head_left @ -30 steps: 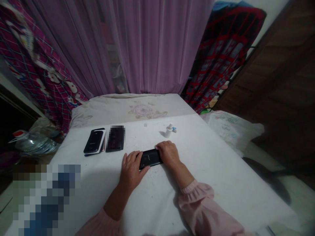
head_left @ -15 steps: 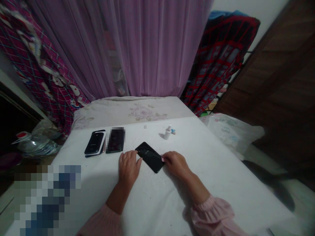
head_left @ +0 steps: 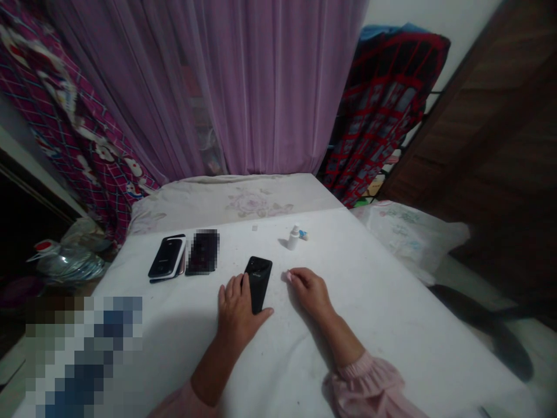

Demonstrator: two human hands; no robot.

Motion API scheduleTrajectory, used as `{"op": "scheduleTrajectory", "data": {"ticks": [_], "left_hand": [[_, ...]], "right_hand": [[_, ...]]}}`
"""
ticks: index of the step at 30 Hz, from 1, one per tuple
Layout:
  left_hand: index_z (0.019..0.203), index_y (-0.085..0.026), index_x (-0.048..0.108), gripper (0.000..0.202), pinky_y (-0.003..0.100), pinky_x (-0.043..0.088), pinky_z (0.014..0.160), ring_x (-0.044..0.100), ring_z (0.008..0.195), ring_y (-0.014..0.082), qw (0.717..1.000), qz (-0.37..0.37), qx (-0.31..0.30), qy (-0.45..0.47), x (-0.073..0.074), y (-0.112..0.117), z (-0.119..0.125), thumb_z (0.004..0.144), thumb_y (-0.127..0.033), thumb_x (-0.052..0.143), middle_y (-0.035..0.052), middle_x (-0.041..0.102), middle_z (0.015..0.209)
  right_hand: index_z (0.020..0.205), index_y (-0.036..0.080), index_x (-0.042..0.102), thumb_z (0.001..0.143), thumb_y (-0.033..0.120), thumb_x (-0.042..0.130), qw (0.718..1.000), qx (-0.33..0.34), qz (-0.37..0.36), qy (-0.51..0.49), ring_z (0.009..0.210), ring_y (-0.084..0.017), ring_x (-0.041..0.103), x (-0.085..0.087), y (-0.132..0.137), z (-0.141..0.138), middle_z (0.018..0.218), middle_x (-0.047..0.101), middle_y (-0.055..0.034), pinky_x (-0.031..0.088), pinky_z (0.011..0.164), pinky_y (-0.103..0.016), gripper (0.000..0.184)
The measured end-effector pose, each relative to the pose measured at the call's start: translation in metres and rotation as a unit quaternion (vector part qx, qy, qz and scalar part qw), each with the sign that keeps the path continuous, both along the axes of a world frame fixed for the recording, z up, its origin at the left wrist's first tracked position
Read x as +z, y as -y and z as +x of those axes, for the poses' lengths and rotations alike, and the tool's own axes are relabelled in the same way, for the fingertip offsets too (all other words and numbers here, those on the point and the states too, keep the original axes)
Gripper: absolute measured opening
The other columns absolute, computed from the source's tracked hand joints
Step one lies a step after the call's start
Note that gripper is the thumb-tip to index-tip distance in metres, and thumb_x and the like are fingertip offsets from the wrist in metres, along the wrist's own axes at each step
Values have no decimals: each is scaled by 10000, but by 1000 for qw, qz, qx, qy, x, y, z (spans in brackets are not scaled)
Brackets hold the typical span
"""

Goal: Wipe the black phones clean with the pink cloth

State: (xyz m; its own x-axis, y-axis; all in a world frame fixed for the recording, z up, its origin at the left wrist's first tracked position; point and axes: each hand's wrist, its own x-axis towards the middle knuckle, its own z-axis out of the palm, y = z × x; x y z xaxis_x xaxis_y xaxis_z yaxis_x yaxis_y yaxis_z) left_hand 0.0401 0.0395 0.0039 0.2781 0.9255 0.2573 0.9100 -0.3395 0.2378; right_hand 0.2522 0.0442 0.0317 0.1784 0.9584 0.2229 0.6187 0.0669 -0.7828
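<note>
A black phone [head_left: 258,281] lies lengthways on the white tabletop [head_left: 374,302], its back facing up. My left hand [head_left: 237,313] rests beside it with fingers along its left edge and the thumb under its near end. My right hand [head_left: 308,290] lies on the table just right of the phone, apart from it, fingers loosely curled with nothing in them.
Further left lie a stack of phones [head_left: 167,259] and another dark phone [head_left: 202,252]. A small white bottle [head_left: 293,237] stands beyond the hands. A floral cushion [head_left: 235,200] and purple curtain [head_left: 261,87] are behind; a plastic bag [head_left: 409,232] sits right.
The black phone has turned from crosswise to pointing away from me and shifted slightly left. My right hand has let go of it and drawn aside; my left hand stays against it.
</note>
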Motion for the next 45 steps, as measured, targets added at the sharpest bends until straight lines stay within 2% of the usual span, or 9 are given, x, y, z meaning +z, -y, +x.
{"op": "scheduleTrajectory", "data": {"ticks": [4,8,10,17,23,30,34,41,45], "left_hand": [[1431,-107,382,697,562,304,1115,479,1302,348,999,5,-39,17,2,-3,-5,824,-378,595,209,535,1386],[1467,-185,354,696,551,255,1153,409,1385,308,985,-51,-166,9,10,-24,-7,809,-283,561,144,500,1458],[1469,-212,356,702,556,236,1161,374,1410,302,978,-75,-192,-1,12,-34,-10,804,-294,566,125,481,1479],[1343,-175,501,565,544,339,1116,529,1270,316,993,6,-103,50,1,-38,-24,824,-380,586,152,597,1336],[1330,-156,508,533,537,351,1112,543,1247,316,990,40,-114,70,-4,-35,-23,846,-374,561,157,611,1311],[1352,-155,499,535,523,337,1125,525,1276,303,989,38,-122,69,-6,-38,-26,874,-391,537,153,598,1345],[1363,-172,498,538,524,334,1126,522,1282,301,989,27,-130,63,-6,-39,-29,878,-401,533,142,593,1356],[1360,-164,503,555,529,348,1118,522,1282,311,989,16,-136,60,-6,-42,-32,871,-422,544,143,594,1356],[1370,-179,500,550,540,338,1119,515,1287,318,989,18,-135,63,-7,-42,-32,879,-425,533,140,586,1364]], "right_hand": [[883,215,725,846,321,536,999,-8,25,-45,868,-199,686,-1,-4,2,925,748,-62,522,806,-314,219],[915,212,721,863,291,529,999,-15,32,-24,891,-196,677,-2,-5,4,948,739,-63,520,822,-317,213],[913,216,723,858,242,538,999,-10,32,15,898,-193,670,-3,-4,9,947,734,-58,518,826,-317,194],[857,233,740,856,134,569,984,106,61,130,903,-180,628,-3,-1,13,942,703,-54,499,806,-295,198],[828,217,739,951,212,531,965,174,119,154,872,-180,598,-1,0,-7,865,681,-62,486,829,-303,243],[874,196,749,947,187,555,942,239,155,180,874,-179,599,-2,-1,-45,879,691,-69,481,812,-294,208],[862,197,746,935,180,577,946,222,163,172,876,-177,608,-3,-1,-36,852,686,-65,488,805,-284,185],[863,224,726,944,213,549,953,141,199,181,863,-190,622,-14,0,25,868,684,-70,530,844,-343,195],[834,228,713,949,204,539,955,144,197,168,846,-183,626,-15,-1,23,856,682,-59,535,841,-342,209]]}}
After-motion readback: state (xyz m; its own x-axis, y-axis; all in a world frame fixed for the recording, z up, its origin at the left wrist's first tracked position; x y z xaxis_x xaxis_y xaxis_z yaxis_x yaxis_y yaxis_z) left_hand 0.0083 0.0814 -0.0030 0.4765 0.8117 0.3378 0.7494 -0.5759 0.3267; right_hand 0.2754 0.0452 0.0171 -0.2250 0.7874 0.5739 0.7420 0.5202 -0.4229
